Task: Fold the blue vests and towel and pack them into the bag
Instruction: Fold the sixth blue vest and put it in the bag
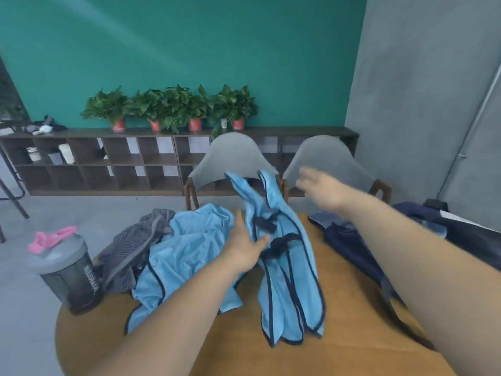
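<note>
Above table: left hand grips vest; right hand seemingly open.

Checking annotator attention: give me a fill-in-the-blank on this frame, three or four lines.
The left hand grips a ___ vest.
The right hand holds ___.
The bottle has a ___ loop on top.
The bag lies on the ___ side of the table.
Answers: blue; nothing; pink; right.
</note>
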{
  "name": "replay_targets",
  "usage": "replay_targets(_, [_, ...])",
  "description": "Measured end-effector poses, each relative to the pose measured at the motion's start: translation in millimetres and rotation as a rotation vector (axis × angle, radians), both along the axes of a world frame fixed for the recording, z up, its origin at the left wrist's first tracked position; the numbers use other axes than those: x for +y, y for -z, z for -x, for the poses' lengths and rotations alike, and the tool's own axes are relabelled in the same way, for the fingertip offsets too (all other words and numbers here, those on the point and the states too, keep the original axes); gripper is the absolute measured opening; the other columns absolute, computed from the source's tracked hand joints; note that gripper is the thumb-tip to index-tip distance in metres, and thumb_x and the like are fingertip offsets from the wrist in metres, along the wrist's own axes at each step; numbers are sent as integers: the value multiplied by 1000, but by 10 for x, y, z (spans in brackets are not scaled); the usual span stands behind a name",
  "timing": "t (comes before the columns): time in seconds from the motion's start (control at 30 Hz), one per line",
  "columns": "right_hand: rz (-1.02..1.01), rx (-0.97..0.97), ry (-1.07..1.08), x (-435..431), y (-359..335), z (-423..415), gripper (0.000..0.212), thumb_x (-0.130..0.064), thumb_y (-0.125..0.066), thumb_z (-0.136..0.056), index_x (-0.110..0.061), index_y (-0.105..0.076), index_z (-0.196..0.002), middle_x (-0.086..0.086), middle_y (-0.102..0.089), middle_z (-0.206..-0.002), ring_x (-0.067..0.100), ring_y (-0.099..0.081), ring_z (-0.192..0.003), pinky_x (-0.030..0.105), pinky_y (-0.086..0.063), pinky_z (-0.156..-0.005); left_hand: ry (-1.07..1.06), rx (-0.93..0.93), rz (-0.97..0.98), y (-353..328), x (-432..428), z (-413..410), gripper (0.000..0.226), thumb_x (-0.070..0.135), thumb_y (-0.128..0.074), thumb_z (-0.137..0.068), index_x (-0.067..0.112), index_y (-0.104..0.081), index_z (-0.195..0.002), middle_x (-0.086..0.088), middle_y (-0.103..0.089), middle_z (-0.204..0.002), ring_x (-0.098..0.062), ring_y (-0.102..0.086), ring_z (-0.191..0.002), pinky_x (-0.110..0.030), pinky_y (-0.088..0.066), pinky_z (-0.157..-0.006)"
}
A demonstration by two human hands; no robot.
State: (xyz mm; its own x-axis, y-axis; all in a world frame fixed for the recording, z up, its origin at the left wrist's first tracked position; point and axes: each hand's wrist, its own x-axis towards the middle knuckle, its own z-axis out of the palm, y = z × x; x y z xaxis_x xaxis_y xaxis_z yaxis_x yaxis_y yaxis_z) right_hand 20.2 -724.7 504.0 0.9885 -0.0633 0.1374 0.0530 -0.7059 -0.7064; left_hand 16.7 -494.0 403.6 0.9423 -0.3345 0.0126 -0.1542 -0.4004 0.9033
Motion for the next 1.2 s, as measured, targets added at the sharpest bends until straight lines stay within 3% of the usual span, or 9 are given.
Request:
replay_targets(0.07, [198,103,-205,87,501,145,41,-34,-54,-108,-16,-60,-144,5,-57,-150,22,-52,-139,45,-36,-121,-35,-78,-221,267,60,63,94,41,-64,-103,24,1,-168,2,-17,-172,-21,-25,-157,-36,-27,-125])
replay_targets(0.2, [324,228,-409,316,1503,595,64,-59,-65,-94,-34,-51,-151,-17,-51,-150,1,-46,-137,25,-35,-117,13,-421,-360,743,121,360,70,46,-58,-103,27,-27,-162,9,-32,-161,-13,-29,-150,-27,-24,-122])
replay_targets(0.33, [308,155,-319,353,2170,852,92,-74,-61,-84,-35,-30,-162,-10,-24,-168,13,-21,-155,30,-22,-126,244,-549,-529,1046,184,529,61,52,-52,-104,39,-31,-159,14,-44,-153,-10,-38,-141,-28,-28,-119])
replay_targets(0.47, [192,18,-168,314,2304,1062,96,-85,-56,-85,-41,-21,-163,-22,-21,-166,-2,-18,-153,26,-24,-124,222,-607,-577,1199,266,452,51,36,-54,-105,42,-42,-155,13,-53,-139,-14,-49,-128,-32,-35,-113])
replay_targets(0.57, [198,-49,39,254,2366,1107,77,-75,-52,-94,-34,-39,-158,-23,-40,-155,-2,-36,-143,24,-33,-118,97,-668,-578,1315,337,397,35,28,-58,-103,38,-63,-136,14,-60,-126,-16,-55,-118,-34,-38,-109])
replay_targets(0.73, [519,-227,383,283,2464,1151,30,-34,-64,-98,-22,-72,-124,-2,-68,-130,25,-56,-128,44,-47,-106,-142,-554,-405,1379,441,384,24,31,-58,-104,26,-68,-125,9,-69,-119,-15,-60,-112,-34,-42,-98])
replay_targets(0.87, [645,-520,204,340,2443,1176,29,-13,-69,-94,-14,-72,-124,4,-68,-131,33,-56,-130,49,-41,-110,-222,-452,-237,1382,457,375,23,31,-57,-105,22,-67,-125,9,-71,-114,-13,-64,-106,-38,-51,-97])
replay_targets(1.07, [591,-344,-108,665,2392,1106,53,-65,-57,-96,-29,-65,-134,-9,-61,-129,19,-55,-124,39,-44,-106,-229,-436,-157,1394,482,382,16,26,-60,-105,26,-65,-120,18,-70,-109,-3,-65,-103,-37,-55,-96])
replay_targets(1.2, [553,-219,-65,901,2394,973,55,-67,-57,-89,-36,-62,-134,-8,-54,-129,19,-51,-121,42,-46,-104,-151,-417,-152,1403,497,402,36,19,-57,-105,33,-57,-139,19,-67,-127,2,-62,-115,-33,-53,-102])
